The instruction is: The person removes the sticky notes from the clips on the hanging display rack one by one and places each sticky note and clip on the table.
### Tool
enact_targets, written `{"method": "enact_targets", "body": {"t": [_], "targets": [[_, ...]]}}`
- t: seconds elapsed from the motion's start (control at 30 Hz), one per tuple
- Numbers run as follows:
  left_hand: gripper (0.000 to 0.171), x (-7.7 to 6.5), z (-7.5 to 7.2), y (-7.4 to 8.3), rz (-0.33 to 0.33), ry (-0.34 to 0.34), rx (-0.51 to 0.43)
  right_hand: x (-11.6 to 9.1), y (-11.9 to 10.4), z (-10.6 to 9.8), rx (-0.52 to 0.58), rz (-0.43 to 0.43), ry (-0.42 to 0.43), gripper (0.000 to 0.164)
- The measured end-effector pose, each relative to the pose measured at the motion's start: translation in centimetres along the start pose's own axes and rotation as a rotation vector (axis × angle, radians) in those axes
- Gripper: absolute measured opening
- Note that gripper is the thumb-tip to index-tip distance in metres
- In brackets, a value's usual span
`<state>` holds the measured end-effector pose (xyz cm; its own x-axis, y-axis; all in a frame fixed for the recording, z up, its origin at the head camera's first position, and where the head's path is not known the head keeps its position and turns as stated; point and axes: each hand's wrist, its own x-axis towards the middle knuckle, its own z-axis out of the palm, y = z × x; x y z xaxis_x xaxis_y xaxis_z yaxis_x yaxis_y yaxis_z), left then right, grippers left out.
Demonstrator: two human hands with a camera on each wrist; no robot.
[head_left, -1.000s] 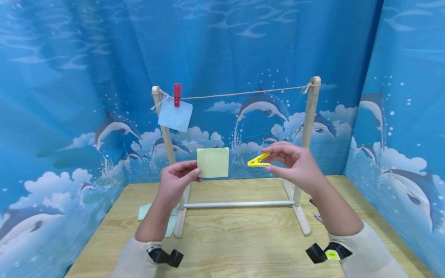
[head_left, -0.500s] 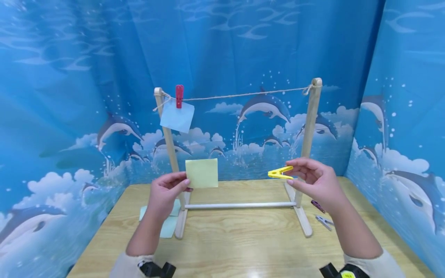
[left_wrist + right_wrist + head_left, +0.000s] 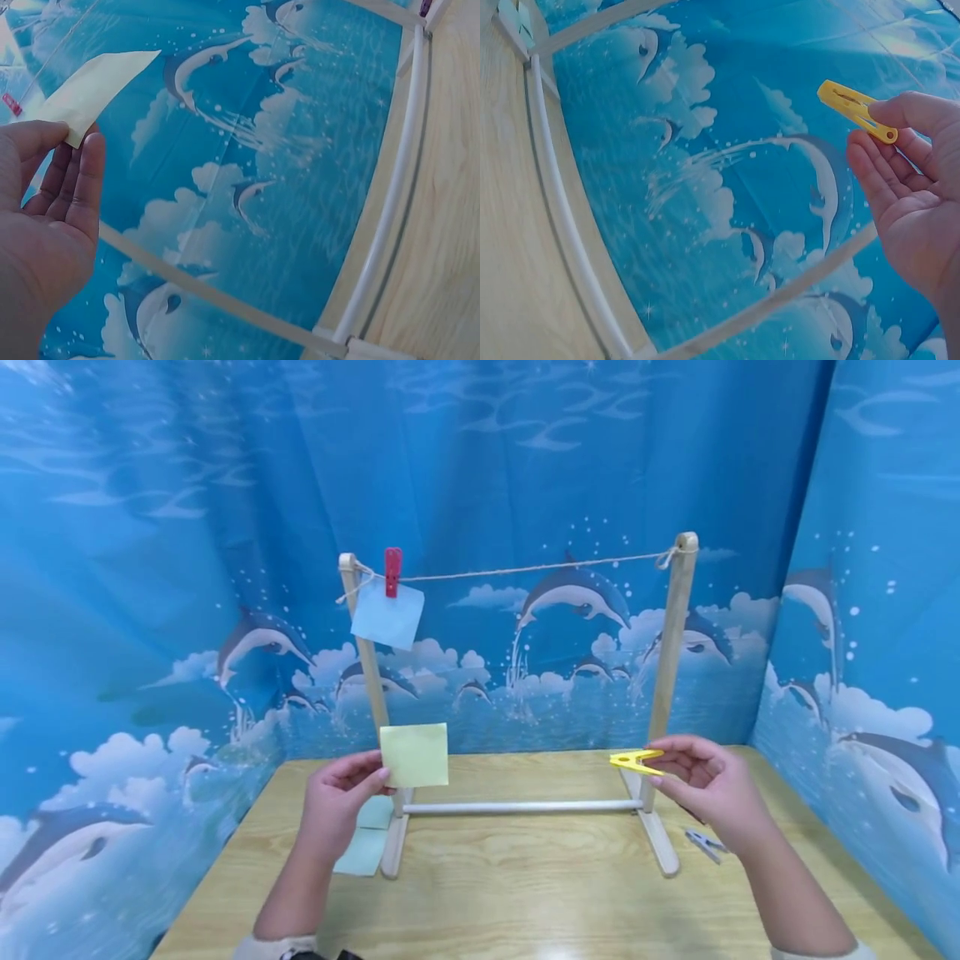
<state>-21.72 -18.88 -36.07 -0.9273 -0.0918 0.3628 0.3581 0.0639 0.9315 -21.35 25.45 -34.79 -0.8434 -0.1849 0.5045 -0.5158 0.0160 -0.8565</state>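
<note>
Two hands are raised over the bench (image 3: 510, 906), each with a single item. The left hand (image 3: 336, 806) pinches one pale yellow note (image 3: 415, 755) by its lower left corner, thumb and fingers pressed almost together; the rest of the sheet stands free beyond the fingertips. The right hand (image 3: 711, 785) holds one yellow peg (image 3: 632, 763) by its spread handles, thumb below and fingers above in the head view, parted only by the peg; its narrow end points toward the note. Note and peg are well apart, both below the string (image 3: 517, 570).

One wooden stand carries that string between two posts (image 3: 672, 639), with one white rod (image 3: 517, 807) low down. One red peg (image 3: 393, 572) clips one light blue note (image 3: 387, 617) to the string near the left post. On the bench, at least two pale green sheets (image 3: 363, 852) lie beside the stand's left foot; one grey peg (image 3: 706, 845) lies by the right foot, and one dark peg (image 3: 691, 815) is mostly hidden behind the right hand.
</note>
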Motion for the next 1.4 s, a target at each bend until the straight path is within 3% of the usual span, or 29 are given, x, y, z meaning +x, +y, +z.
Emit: {"method": "enact_targets", "body": {"t": [0.2,0.43,0.7,0.9,1.2,1.4], "targets": [[0.035,-0.5,-1.1,-0.7,-0.040,0.054,0.040,-1.1,0.7,-1.3,-0.002,0.020,0.044,0.034],[0.037,-0.8,-2.0,-1.4,-0.090,0.092,0.018,-2.4,1.3,-2.7,-0.025,0.068,0.115,0.036],[0.036,-1.3,-2.9,-1.9,-0.100,0.123,0.036,-3.7,1.9,-3.8,-0.018,0.149,0.173,0.034],[0.034,-1.2,-3.8,-2.2,-0.105,0.145,0.033,-4.0,2.1,-4.6,-0.068,0.151,0.208,0.034],[0.040,-1.3,-5.1,-2.1,-0.152,0.170,0.086,-4.7,2.7,-5.7,-0.015,0.156,0.255,0.036],[0.037,-1.6,-5.9,-2.4,-0.145,0.200,0.043,-5.4,3.6,-6.7,0.047,0.166,0.317,0.035]]}}
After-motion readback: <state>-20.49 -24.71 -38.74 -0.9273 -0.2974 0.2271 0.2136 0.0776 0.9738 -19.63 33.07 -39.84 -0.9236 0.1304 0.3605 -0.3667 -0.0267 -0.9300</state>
